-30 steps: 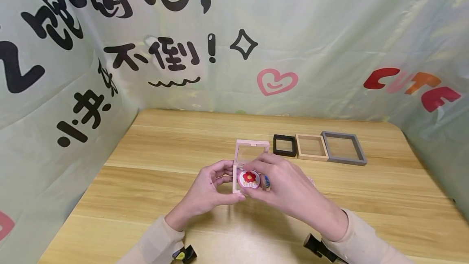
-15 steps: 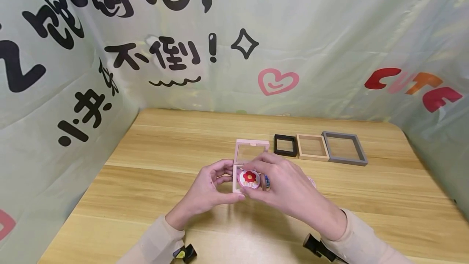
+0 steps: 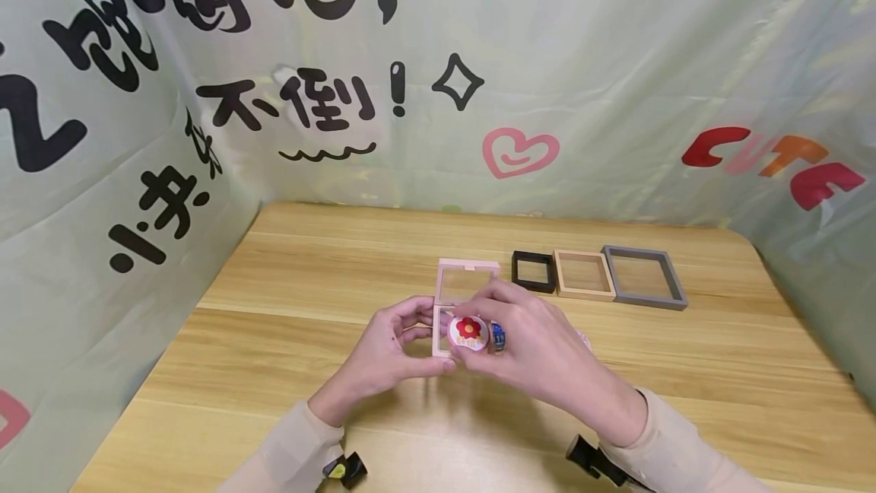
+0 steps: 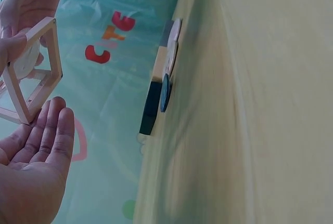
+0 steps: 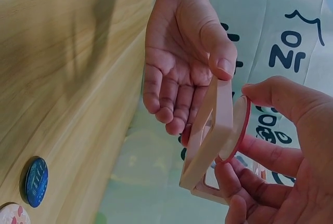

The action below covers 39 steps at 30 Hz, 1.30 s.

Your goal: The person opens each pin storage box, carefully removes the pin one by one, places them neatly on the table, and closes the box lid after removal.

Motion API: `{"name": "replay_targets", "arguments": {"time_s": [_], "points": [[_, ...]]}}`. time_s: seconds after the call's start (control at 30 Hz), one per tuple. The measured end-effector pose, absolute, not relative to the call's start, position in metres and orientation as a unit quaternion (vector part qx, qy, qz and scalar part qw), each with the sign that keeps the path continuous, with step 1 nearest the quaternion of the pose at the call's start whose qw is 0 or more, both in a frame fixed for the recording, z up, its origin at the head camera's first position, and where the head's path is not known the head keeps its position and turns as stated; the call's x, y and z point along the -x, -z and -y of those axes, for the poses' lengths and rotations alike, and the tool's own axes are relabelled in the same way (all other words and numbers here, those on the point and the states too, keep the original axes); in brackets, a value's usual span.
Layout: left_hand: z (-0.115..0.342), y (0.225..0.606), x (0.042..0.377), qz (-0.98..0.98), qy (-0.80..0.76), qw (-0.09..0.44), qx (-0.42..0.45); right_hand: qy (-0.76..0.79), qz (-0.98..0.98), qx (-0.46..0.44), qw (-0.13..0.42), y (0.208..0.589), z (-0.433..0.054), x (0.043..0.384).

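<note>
My left hand (image 3: 393, 342) holds a small pink hinged display frame (image 3: 436, 333) by its left side, thumb at the near edge. The frame is unfolded, and its clear-windowed upper half (image 3: 468, 285) stands raised. My right hand (image 3: 530, 333) pinches a round badge (image 3: 468, 333) with a red flower at its edges, in front of the frame's lower half. In the right wrist view the badge (image 5: 239, 128) is tilted close beside the frame (image 5: 221, 112); whether they touch I cannot tell. Beyond my right fingers a blue badge (image 3: 498, 337) lies on the table, partly hidden.
A black frame (image 3: 515, 272), a beige frame (image 3: 557, 276) and a larger grey frame (image 3: 649, 300) stand in a row at the back right. Another badge (image 3: 584, 339) shows past my right hand. A printed cloth (image 3: 602, 82) encloses the wooden table (image 3: 308, 265).
Both hands have shifted very slightly, the pink frame a little left and up. The flower badge sits a touch further right against the frame, and more of the blue badge shows.
</note>
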<state>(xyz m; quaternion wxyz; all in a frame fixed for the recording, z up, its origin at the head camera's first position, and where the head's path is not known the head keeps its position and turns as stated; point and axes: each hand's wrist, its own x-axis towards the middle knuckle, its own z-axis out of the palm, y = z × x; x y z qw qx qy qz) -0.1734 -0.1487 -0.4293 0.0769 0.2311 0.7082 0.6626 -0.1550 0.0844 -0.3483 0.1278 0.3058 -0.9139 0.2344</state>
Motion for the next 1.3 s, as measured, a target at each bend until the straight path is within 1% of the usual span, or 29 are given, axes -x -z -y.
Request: {"name": "replay_targets", "arguments": {"time_s": [0.37,0.83,1.3], "points": [[0.157,0.433,0.183,-0.715,-0.660,0.063,-0.223,-0.229,0.915,-0.302,0.140,0.351,-0.090,0.158],[0.169,0.436,0.192,-0.716,-0.664,0.047,-0.211,-0.238,0.920,-0.285,0.127,0.352,-0.096,0.160],[0.185,0.435,0.202,-0.719,-0.673,0.039,-0.170,-0.242,0.926,-0.268,0.110,0.358,-0.101,0.167]]}}
